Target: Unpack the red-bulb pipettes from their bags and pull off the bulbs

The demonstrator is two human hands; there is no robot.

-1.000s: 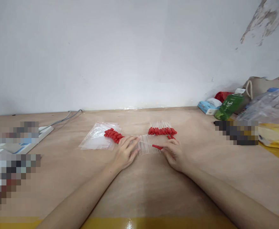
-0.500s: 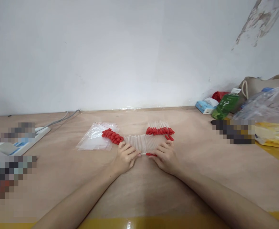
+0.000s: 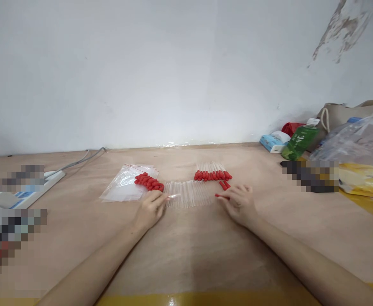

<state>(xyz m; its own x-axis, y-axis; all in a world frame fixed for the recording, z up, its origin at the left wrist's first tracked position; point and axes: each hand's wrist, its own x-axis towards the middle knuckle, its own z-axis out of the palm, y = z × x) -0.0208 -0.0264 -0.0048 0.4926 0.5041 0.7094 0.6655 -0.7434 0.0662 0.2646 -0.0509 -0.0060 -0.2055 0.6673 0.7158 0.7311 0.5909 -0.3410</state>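
My left hand (image 3: 151,207) is closed, pinching one clear dropper tube (image 3: 175,196) that points right over a row of loose clear tubes (image 3: 191,193). My right hand (image 3: 240,202) grips a red rubber bulb (image 3: 217,195) between thumb and fingers, its tip showing toward the left. The tube and this bulb are apart. Behind the right hand lie a few loose red bulbs (image 3: 224,185). A heap of red bulbs (image 3: 149,182) rests beyond the left hand, partly on clear zip bags (image 3: 119,187). Droppers with red bulbs fitted (image 3: 213,175) lie side by side at the back.
On the left are a white power strip (image 3: 42,187) with a grey cable and pixelated items. At right stand a blue tissue pack (image 3: 271,143), a green bottle (image 3: 301,140) and plastic bags (image 3: 348,140). Yellow tape (image 3: 141,299) runs along the table's front edge.
The hands have moved apart, left hand leftward and right hand rightward. The tube and red bulb that were end to end between them are now separated, one in each hand.
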